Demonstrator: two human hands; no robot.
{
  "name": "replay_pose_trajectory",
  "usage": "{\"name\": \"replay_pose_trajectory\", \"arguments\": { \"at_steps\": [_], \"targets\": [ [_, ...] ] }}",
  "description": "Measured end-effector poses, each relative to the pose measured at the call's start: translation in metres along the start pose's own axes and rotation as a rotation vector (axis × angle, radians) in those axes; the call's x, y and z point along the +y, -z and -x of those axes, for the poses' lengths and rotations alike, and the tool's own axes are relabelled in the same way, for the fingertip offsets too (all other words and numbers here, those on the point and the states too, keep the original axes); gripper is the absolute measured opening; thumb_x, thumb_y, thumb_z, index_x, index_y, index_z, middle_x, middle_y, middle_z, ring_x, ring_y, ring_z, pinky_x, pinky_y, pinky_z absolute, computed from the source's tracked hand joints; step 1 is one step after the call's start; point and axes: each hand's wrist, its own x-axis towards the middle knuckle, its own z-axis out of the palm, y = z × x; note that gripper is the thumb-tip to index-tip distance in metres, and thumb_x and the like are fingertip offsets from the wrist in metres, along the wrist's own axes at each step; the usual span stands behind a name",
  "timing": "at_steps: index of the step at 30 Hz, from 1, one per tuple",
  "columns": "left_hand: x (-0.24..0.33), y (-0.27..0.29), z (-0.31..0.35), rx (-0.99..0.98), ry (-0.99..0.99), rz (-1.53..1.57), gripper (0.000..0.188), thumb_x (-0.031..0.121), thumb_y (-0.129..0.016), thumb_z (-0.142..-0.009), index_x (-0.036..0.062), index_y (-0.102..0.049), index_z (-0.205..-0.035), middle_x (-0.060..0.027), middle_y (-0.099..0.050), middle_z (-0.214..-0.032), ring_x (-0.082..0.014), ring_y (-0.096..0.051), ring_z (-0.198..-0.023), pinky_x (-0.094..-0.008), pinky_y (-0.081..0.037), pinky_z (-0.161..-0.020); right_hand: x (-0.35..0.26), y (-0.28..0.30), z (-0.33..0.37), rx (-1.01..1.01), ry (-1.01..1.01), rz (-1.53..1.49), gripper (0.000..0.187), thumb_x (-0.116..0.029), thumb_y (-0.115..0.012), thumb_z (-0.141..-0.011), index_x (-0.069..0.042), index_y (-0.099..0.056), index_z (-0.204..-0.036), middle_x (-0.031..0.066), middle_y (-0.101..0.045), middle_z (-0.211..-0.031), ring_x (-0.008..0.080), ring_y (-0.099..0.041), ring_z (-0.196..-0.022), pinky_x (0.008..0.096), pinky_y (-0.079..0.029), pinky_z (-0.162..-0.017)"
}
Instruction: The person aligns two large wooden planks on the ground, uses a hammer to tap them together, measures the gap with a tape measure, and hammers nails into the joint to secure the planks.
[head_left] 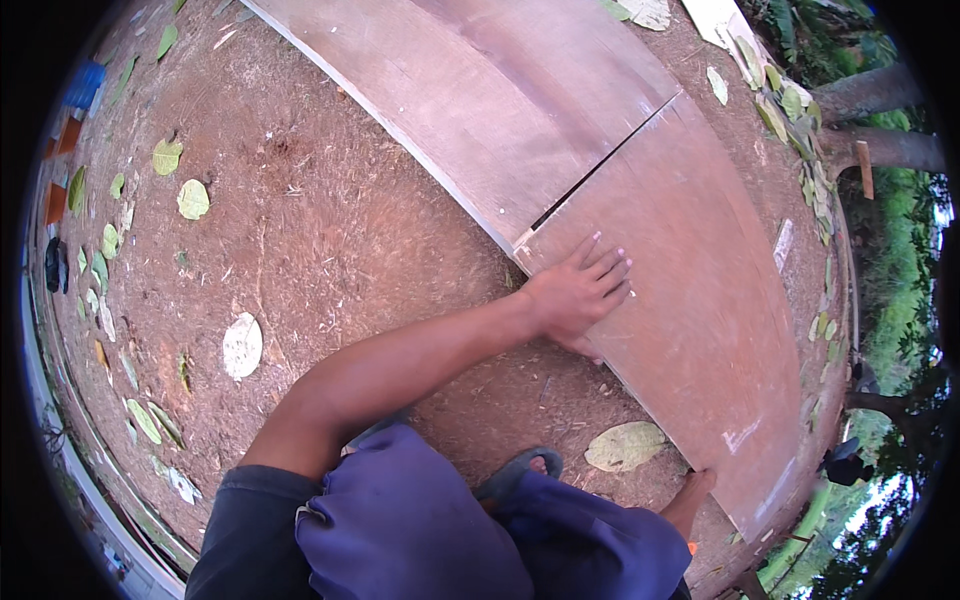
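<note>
Before you, two thin, reddish-brown wooden boards meet end to end above the brown ground [300, 210]. The one nearest you, the near board [700, 330], slants away to your right, dusty, with pale scuffs toward its far right end. The far board [470, 110] runs off past the upper edge of your view, greyer, with a purplish sheen and a pale left edge. A narrow dark gap separates them, tapering toward your right.

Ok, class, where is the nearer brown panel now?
In the head view, the nearer panel is right of centre, under the left hand, with the right hand at its edge and the farther panel beyond.
</note>
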Motion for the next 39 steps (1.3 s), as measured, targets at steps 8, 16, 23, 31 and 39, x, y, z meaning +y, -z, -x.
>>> {"name": "replay_pose_trajectory", "arguments": {
  "at_steps": [8, 16, 23, 31, 39],
  "targets": [
    [-0.001, -0.002, 0.002, 0.040, -0.022, 0.058, 0.106, 0.077, -0.063, -0.080, -0.0042, -0.049, -0.147, -0.0272, -0.043, -0.155, -0.0416, -0.033, -0.151, -0.0679, -0.015, -0.123, -0.005, -0.019, 0.035, 0.192, 0.000, 0.094, 0.045, -0.003, -0.044, -0.089, 0.011, -0.055, -0.130, 0.0213, -0.062, -0.127, 0.0355, -0.062, -0.112, 0.0502, -0.059, -0.085],
    [-0.005, 0.004, 0.004, 0.029, -0.050, 0.038, 0.103, 0.072, -0.063, -0.082, -0.0060, -0.047, -0.147, -0.0280, -0.044, -0.154, -0.0429, -0.033, -0.150, -0.0713, -0.015, -0.121, -0.022, -0.026, 0.062, 0.187, 0.022, 0.204, 0.045, -0.003, -0.045, -0.089, 0.010, -0.055, -0.131, 0.0204, -0.062, -0.126, 0.0344, -0.062, -0.110, 0.0503, -0.057, -0.082],
    [-0.005, -0.001, 0.006, 0.085, -0.045, 0.051, 0.102, 0.071, -0.066, -0.080, -0.0058, -0.051, -0.145, -0.0279, -0.047, -0.152, -0.0434, -0.037, -0.148, -0.0735, -0.016, -0.120, -0.030, -0.027, 0.075, 0.185, 0.033, 0.267, 0.045, -0.004, -0.045, -0.089, 0.009, -0.055, -0.131, 0.0196, -0.062, -0.126, 0.0335, -0.061, -0.108, 0.0504, -0.056, -0.079],
    [-0.003, -0.003, 0.005, 0.150, -0.031, 0.029, 0.100, 0.071, -0.067, -0.077, -0.0036, -0.055, -0.143, -0.0280, -0.051, -0.149, -0.0443, -0.041, -0.145, -0.0742, -0.019, -0.119, -0.030, -0.029, 0.086, 0.180, 0.036, 0.310, 0.045, -0.004, -0.045, -0.089, 0.008, -0.055, -0.132, 0.0186, -0.062, -0.124, 0.0324, -0.061, -0.106, 0.0505, -0.055, -0.076],
    [-0.006, 0.003, 0.007, 0.164, -0.048, 0.045, 0.097, 0.068, -0.069, -0.074, -0.0035, -0.060, -0.138, -0.0274, -0.054, -0.146, -0.0435, -0.045, -0.143, -0.0728, -0.025, -0.117, -0.022, -0.012, 0.103, 0.205, 0.028, 0.343, 0.045, -0.004, -0.046, -0.090, 0.007, -0.055, -0.132, 0.0177, -0.062, -0.123, 0.0313, -0.061, -0.104, 0.0507, -0.054, -0.073]
  ]
}}
